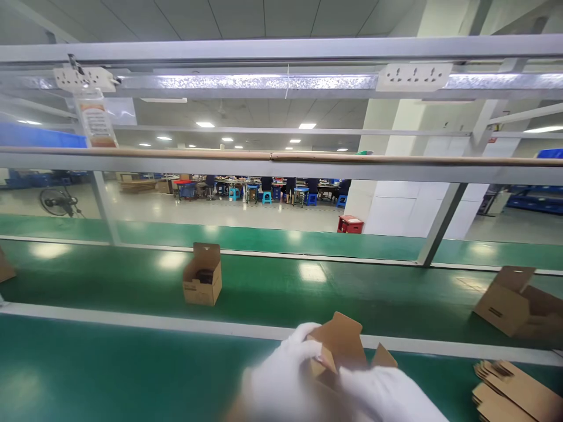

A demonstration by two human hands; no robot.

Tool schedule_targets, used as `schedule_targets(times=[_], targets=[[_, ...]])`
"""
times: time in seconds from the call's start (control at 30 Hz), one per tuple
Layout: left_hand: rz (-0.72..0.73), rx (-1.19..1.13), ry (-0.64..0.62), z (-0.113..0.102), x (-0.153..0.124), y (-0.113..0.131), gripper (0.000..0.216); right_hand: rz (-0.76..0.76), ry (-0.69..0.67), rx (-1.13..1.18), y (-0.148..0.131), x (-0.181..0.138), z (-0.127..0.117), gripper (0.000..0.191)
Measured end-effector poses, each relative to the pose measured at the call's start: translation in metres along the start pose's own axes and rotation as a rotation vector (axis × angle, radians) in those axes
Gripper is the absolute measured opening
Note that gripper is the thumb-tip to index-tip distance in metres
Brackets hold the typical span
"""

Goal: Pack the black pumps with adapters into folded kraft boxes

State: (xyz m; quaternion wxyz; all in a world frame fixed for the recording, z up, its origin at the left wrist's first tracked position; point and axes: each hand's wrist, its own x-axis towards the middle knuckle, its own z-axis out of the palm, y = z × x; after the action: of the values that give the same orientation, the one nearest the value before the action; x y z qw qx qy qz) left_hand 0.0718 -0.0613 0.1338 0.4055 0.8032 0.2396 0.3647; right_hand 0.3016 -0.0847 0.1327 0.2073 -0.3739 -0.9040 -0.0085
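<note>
- Head view: both hands sit at the bottom edge, blurred and partly cut off by the frame; they wear white gloves, so single fingers are hard to separate
- The left hand (281,375) is curled over the near left side of a small cardboard box (341,346), its fingertips pressed on the box's upper edge beside a raised flap; it grips the cardboard
- The right hand (387,395) lies against the box's lower right side, fingers bent onto it; its wrist runs out of the picture, and how tightly it clasps I cannot tell for sure, though it holds the box
- The box is unfinished, flaps standing up, its lower half hidden behind the gloves; it hangs over the near green strip of the worktable (88,369), just in front of the white rail
- On the green conveyor belt (285,287) beyond the rail stands an open carton (202,282), flap up, something dark inside that is too small to name
- At the right, another opened carton (512,302) lies tilted on the belt, its far part cut by the frame edge
- A stack of flat cardboard blanks (514,390) rests on the near strip at the lower right, partly out of view
- A brown corner at the far left edge (5,266) is mostly cut off
- Far behind, seated people at tables (272,190) are too small to make out, with a red stool (350,224) nearer
</note>
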Motion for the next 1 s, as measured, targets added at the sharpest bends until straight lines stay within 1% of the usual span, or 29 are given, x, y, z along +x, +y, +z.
schedule_targets(times=[0.03,0.07,0.1,0.13,0.17,0.2,0.23,0.27,0.3,0.37,0.43,0.5,0.57,0.63,0.7,0.77,0.83,0.93,1.0], targets=[[0.018,-0.005,0.042,-0.002,-0.001,0.001,0.060,0.035,0.112,0.021,0.004,-0.003,-0.006,0.025],[0.034,-0.010,0.087,-0.003,-0.003,0.002,0.056,0.116,0.227,0.052,0.007,-0.005,-0.012,0.030],[0.052,-0.012,0.125,-0.005,-0.005,0.003,0.053,0.237,0.335,0.112,0.010,-0.007,-0.017,0.034],[0.072,-0.010,0.150,-0.007,-0.007,0.004,0.050,0.379,0.405,0.205,0.012,-0.008,-0.021,0.037],[0.092,-0.009,0.162,-0.008,-0.010,0.005,0.049,0.513,0.412,0.336,0.013,-0.007,-0.024,0.041],[0.112,-0.011,0.160,-0.009,-0.011,0.006,0.049,0.617,0.346,0.506,0.012,-0.005,-0.025,0.045],[0.131,-0.012,0.155,-0.008,-0.012,0.006,0.050,0.678,0.247,0.710,0.009,-0.003,-0.026,0.050],[0.147,-0.012,0.147,-0.008,-0.013,0.007,0.052,0.690,0.150,0.931,0.005,0.001,-0.025,0.055],[0.153,-0.011,0.139,-0.006,-0.014,0.007,0.053,0.670,0.075,1.143,0.001,0.004,-0.024,0.059],[0.142,0.012,0.144,-0.003,-0.014,0.007,0.051,0.619,-0.003,1.457,-0.008,0.010,-0.020,0.059],[0.130,0.055,0.145,-0.001,-0.013,0.008,0.048,0.588,-0.048,1.599,-0.014,0.014,-0.014,0.057],[0.145,0.079,0.133,0.001,-0.013,0.010,0.047,0.580,-0.114,1.650,-0.015,0.014,-0.007,0.056],[0.189,0.076,0.123,0.001,-0.012,0.012,0.045,0.555,-0.126,1.640,-0.010,0.011,-0.002,0.057],[0.235,0.059,0.128,0.001,-0.011,0.011,0.043,0.523,-0.136,1.586,0.000,0.009,-0.003,0.058],[0.274,0.048,0.148,0.001,-0.009,0.010,0.043,0.493,-0.198,1.522,0.012,0.008,-0.011,0.063],[0.298,0.045,0.155,0.002,-0.008,0.008,0.046,0.481,-0.299,1.400,0.019,0.013,-0.025,0.064],[0.279,0.040,0.127,0.004,-0.008,0.007,0.047,0.456,-0.413,1.166,0.018,0.023,-0.041,0.061],[0.211,0.026,0.076,0.007,-0.010,0.006,0.047,0.439,-0.592,0.735,0.000,0.042,-0.057,0.048],[0.176,0.021,0.077,0.008,-0.010,0.006,0.047,0.469,-0.628,0.512,-0.015,0.052,-0.058,0.040]])
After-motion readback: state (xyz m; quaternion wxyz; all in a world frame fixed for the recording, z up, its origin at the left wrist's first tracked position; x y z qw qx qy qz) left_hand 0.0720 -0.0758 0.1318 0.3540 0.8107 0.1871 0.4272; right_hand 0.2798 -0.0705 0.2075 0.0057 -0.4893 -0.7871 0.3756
